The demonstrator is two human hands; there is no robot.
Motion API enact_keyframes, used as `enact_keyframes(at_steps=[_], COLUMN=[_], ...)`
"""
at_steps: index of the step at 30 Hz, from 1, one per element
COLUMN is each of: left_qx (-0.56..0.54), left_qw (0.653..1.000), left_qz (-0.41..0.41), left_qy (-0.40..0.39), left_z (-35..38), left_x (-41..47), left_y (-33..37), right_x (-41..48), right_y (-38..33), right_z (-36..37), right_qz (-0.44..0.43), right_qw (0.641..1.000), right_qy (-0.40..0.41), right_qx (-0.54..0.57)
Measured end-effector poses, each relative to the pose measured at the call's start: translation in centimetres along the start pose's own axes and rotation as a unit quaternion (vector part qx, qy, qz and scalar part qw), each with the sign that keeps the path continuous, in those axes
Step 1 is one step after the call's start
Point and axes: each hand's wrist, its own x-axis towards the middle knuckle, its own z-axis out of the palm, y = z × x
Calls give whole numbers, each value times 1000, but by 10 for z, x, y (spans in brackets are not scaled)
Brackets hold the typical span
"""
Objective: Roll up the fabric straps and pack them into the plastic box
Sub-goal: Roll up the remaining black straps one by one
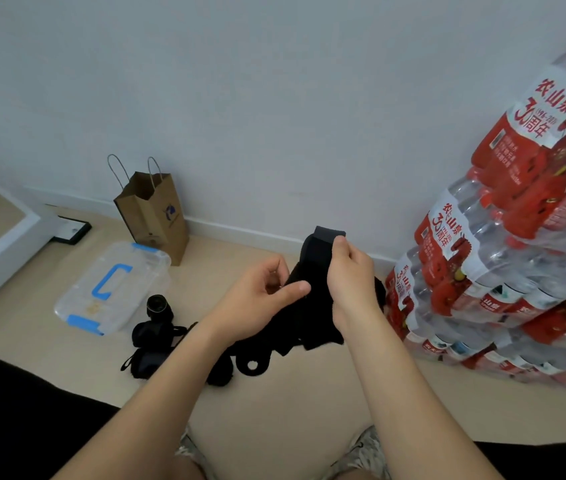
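Beige floor (274, 410) was seen beneath a black fabric strap (312, 258) pinched at its top end by the right hand (351, 271) and lower down by the left hand (261, 299), well apart from the lidded plastic box (115, 285); rolling was judged best done taut and even, though the strap's lower end was hidden behind the wrists

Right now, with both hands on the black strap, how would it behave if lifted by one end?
Probably floppy: the black strap bends over between the left hand and right hand and sags below them. Likely light, since a mere pinch holds it up.
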Motion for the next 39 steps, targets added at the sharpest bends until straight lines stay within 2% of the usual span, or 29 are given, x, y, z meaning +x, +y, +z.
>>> enact_keyframes(at_steps=[3, 6, 9, 11, 13, 16, 19, 21, 25, 28, 31, 33, 36, 39], left_qx=[30, 11, -49, -78, -83, -96, -146, -180, -247, -287, -178, -113, -55, -43], left_qw=[998, 994, 983, 976, 973, 965, 961, 962, 962, 952, 979, 990, 995, 998], left_qz=[22, 16, -8, -21, -33, -62, -83, -72, -15, 0, 33, 35, 11, 15], left_qy=[53, 111, 175, 202, 215, 238, 221, 194, 119, 102, 94, 81, 76, 51], left_z=[2, -1, -7, -14, -20, -24, -25, -28, -27, -25, -24, -22, -23, -22], left_x=[5, 11, 14, 16, 17, 19, 18, 17, 14, 13, 11, 11, 12, 11], left_y=[-2, -1, 2, 3, 0, -4, -2, 0, 6, 7, 4, 1, -3, -7], right_x=[-3, -2, 4, 7, 10, 11, 10, 14, 23, 24, 23, 19, 12, 8], right_y=[-6, -4, 9, 19, 26, 24, 21, 21, 20, 18, 16, 14, 14, 15], right_z=[5, 1, -18, -28, -33, -32, -29, -31, -41, -44, -42, -38, -29, -21], right_qz=[78, 55, 8, -8, -6, -38, -111, -124, -41, -62, -102, -94, -94, -87], right_qw=[988, 972, 941, 908, 903, 929, 959, 968, 981, 976, 966, 968, 962, 971], right_qy=[-80, -201, -336, -382, -368, -304, -167, -111, -152, -150, -132, -158, -200, -181], right_qx=[104, 111, -35, -171, -221, -210, -200, -185, -115, -142, -199, -173, -158, -126])
